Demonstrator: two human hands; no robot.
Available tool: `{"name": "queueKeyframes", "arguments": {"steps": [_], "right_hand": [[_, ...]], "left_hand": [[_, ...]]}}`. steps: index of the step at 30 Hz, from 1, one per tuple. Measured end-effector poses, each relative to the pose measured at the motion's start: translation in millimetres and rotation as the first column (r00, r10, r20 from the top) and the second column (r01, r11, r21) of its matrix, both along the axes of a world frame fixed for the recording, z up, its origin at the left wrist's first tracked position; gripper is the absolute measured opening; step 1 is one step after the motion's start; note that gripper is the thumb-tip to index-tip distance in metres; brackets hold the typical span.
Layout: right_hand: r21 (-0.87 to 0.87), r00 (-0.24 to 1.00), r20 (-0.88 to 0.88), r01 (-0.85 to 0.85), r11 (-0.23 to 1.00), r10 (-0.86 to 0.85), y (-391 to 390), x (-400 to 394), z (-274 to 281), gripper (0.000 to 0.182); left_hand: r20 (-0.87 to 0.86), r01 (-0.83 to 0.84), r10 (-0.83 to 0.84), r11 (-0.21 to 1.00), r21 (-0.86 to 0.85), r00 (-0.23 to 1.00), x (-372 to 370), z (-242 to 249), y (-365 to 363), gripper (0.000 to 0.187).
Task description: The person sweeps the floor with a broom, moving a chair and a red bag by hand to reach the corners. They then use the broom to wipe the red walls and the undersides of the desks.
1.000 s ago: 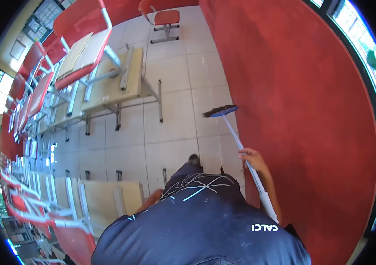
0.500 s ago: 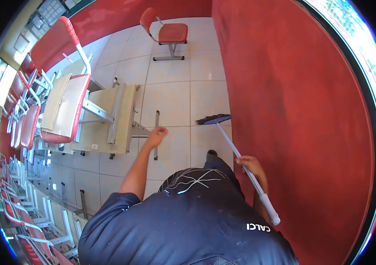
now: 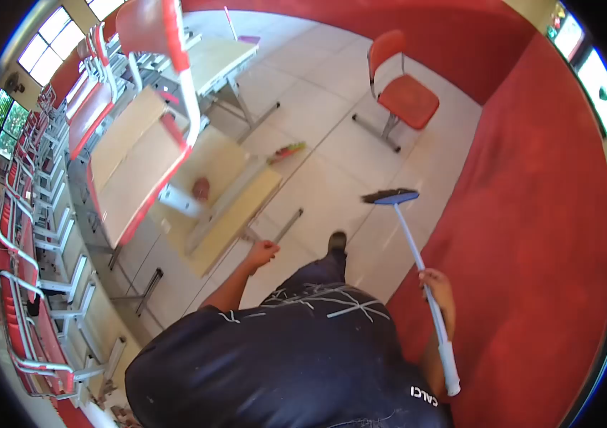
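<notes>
My right hand (image 3: 437, 283) grips the white handle of a broom (image 3: 417, 265) whose blue head (image 3: 392, 197) rests on the pale tiled floor beside the red wall. My left hand (image 3: 261, 252) is stretched out, fingers curled, at the near corner of a wooden desk (image 3: 228, 214). A red chair (image 3: 139, 157) lies upturned on that desk. I cannot tell whether the left hand touches the desk edge.
A red chair (image 3: 402, 93) stands alone on the tiles at the back. A small red and green object (image 3: 286, 151) lies on the floor past the desk. Rows of desks with upturned chairs (image 3: 39, 214) fill the left side. My foot (image 3: 336, 241) is near the broom.
The view has swung left and the desk now lies closer. My left hand dropped from mid-air to the desk's near corner. The broom stays in my right hand, its head still on the floor.
</notes>
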State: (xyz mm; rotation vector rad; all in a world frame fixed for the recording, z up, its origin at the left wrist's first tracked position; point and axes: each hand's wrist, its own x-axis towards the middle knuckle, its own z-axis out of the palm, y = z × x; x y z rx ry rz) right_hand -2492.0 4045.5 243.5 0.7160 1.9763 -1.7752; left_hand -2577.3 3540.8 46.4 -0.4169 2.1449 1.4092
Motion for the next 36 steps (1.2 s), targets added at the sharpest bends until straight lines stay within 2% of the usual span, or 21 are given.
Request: {"name": "queueKeyframes", "arguments": {"steps": [2, 4, 6, 8, 10, 12, 14, 15, 16, 18, 19, 22, 24, 26, 27, 28, 29, 30, 31, 35, 36], "right_hand": [[-0.01, 0.999, -0.025, 0.039, 0.999, -0.04, 25, -57, -12, 0.026], [-0.077, 0.996, -0.045, 0.067, 0.995, -0.071, 38, -92, -7, 0.025], [-0.128, 0.985, -0.016, 0.168, 0.977, -0.172, 49, -135, 10, 0.026], [-0.143, 0.967, 0.034, 0.255, 0.956, -0.252, 68, -153, 17, 0.026], [-0.138, 0.951, 0.008, 0.306, 0.942, -0.308, 92, -191, 8, 0.026], [-0.11, 0.968, -0.002, 0.247, 0.963, -0.249, 115, -220, -6, 0.025], [-0.138, 0.96, 0.014, 0.28, 0.95, -0.281, 138, -261, -37, 0.024], [-0.143, 0.955, 0.028, 0.296, 0.944, -0.295, 153, -283, -52, 0.023], [-0.046, 0.97, 0.031, 0.24, 0.97, -0.239, 172, -310, -70, 0.023], [-0.004, 0.982, 0.063, 0.176, 0.984, -0.175, 210, -374, -94, 0.022], [0.015, 0.984, 0.094, 0.15, 0.989, -0.151, 224, -396, -92, 0.022], [-0.057, 0.946, 0.204, 0.267, 0.962, -0.25, 263, -471, -76, 0.024], [-0.05, 0.937, 0.231, 0.281, 0.959, -0.262, 292, -513, -77, 0.022], [-0.026, 0.937, 0.251, 0.259, 0.966, -0.244, 324, -546, -91, 0.022], [-0.032, 0.93, 0.254, 0.283, 0.959, -0.266, 332, -560, -82, 0.022], [-0.026, 0.919, 0.269, 0.305, 0.952, -0.287, 332, -583, -62, 0.022], [-0.017, 0.907, 0.284, 0.328, 0.944, -0.31, 334, -595, -50, 0.022], [-0.004, 0.894, 0.293, 0.355, 0.935, -0.338, 342, -597, -46, 0.022], [-0.003, 0.886, 0.288, 0.38, 0.925, -0.363, 347, -608, -45, 0.022], [0.052, 0.852, 0.219, 0.477, 0.877, -0.476, 318, -637, -20, 0.024], [0.08, 0.841, 0.201, 0.498, 0.864, -0.503, 301, -641, -10, 0.03]], "left_hand": [[-0.083, 0.096, -0.094, 0.995, 0.017, 0.992, -95, -4, 42, 0.027], [-0.109, 0.184, -0.177, 0.981, 0.057, 0.978, -147, 7, 86, 0.03], [-0.299, 0.381, -0.38, 0.923, -0.059, 0.875, -229, 4, 127, 0.031], [-0.346, 0.456, -0.494, 0.869, -0.189, 0.798, -304, 16, 175, 0.035], [-0.395, 0.46, -0.496, 0.868, -0.19, 0.773, -376, 38, 227, 0.047], [-0.487, 0.446, -0.472, 0.877, -0.178, 0.735, -436, 71, 278, 0.061], [-0.571, 0.401, -0.388, 0.909, -0.111, 0.724, -485, 79, 325, 0.072], [-0.559, 0.384, -0.359, 0.92, -0.076, 0.748, -505, 88, 341, 0.073], [-0.541, 0.367, -0.327, 0.929, -0.036, 0.775, -519, 94, 357, 0.074], [-0.498, 0.351, -0.287, 0.935, 0.037, 0.818, -539, 89, 383, 0.082], [-0.452, 0.331, -0.288, 0.944, 0.016, 0.844, -542, 78, 389, 0.085], [-0.331, 0.273, -0.281, 0.959, -0.071, 0.901, -564, 69, 383, 0.091], [-0.292, 0.222, -0.244, 0.969, -0.106, 0.925, -599, 69, 375, 0.096], [-0.43, 0.053, -0.116, 0.986, -0.157, 0.895, -644, 18, 361, 0.098], [-0.44, -0.101, 0.064, 0.993, -0.059, 0.896, -662, 19, 359, 0.098], [-0.626, -0.193, 0.091, 0.976, -0.097, 0.774, -685, -17, 352, 0.094], [-0.467, -0.247, 0.141, 0.953, -0.173, 0.873, -698, 26, 354, 0.088], [-0.352, -0.282, 0.222, 0.951, -0.129, 0.909, -712, 64, 359, 0.084], [-0.325, -0.279, 0.231, 0.954, -0.109, 0.917, -728, 76, 363, 0.084], [-0.265, -0.262, 0.229, 0.96, -0.098, 0.937, -828, 67, 373, 0.09], [-0.247, -0.256, 0.227, 0.962, -0.09, 0.942, -859, 69, 380, 0.091]]}}
